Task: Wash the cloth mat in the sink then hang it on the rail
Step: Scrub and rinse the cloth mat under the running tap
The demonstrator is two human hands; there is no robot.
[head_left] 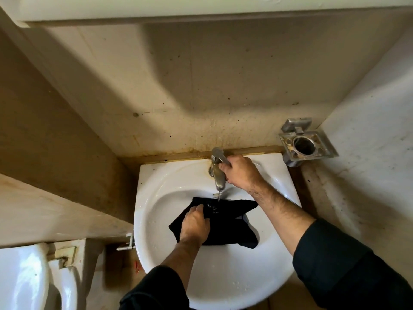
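The left hand (194, 222) and forearm cover the middle of the mat (230, 229), and its grip on the cloth lies under the fingers. The sink (156, 198) drain is hidden beneath the mat. The right hand (240, 172) covers most of the tap (216, 173) lever. The toilet (24, 278) is cut off at the left and bottom edges. Both sleeves run out of the bottom edge. The holder (307, 143) hole is too dark to see into.

A person's left hand (194, 222) grips a dark cloth mat (225, 227) in a white sink (154, 198) as a thin stream of water falls on it from the metal tap (218, 173). The right hand (240, 172) holds the tap's lever. A metal holder (306, 143) is fixed to the stained wall beside the sink.
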